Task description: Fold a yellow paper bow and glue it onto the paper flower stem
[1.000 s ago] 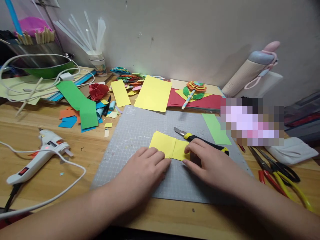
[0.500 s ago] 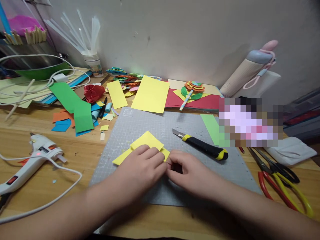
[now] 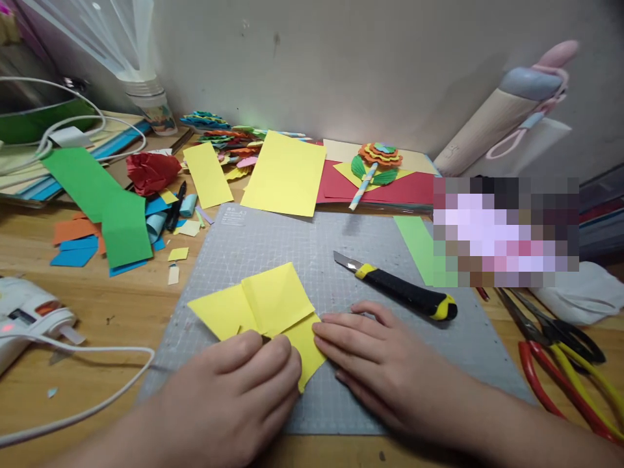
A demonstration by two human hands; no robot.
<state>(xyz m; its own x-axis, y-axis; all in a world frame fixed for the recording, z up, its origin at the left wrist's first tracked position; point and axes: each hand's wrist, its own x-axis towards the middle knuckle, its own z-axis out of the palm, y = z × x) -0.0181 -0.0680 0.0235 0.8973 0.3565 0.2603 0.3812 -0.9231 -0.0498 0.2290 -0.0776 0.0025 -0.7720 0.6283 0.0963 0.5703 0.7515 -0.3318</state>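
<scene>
- Hot-glue gun [image 3: 29,315]: white, lying on the wooden desk [image 3: 121,312] at far left, its white cord [image 3: 97,354] looping toward the mat.
- Green paper strip [image 3: 102,201]: lying over blue and orange offcuts, with a crumpled red paper [image 3: 149,172] just behind it.
- Grey cutting mat [image 3: 292,240]: centre of the desk.
- Folded yellow paper [image 3: 273,305]: flat on the near part of the mat, between the two hands.
- Left hand [image 3: 238,390]: fingers curled together over the paper's near corner and touching it. Whether they pinch or only press cannot be told.
- Right hand [image 3: 375,361]: palm down on the mat, fingers straight and spread flat, tips at the paper's right edge, holding nothing.
- Large yellow sheet [image 3: 285,174]: overlapping the mat's far edge.
- Utility knife [image 3: 400,292]: black and yellow, blade out, on the mat just beyond the right hand, not touched.
- Paper flower [image 3: 377,162]: on a red sheet near the wall.
- Scissors [image 3: 560,344]: red and yellow handles, on the desk at far right.
</scene>
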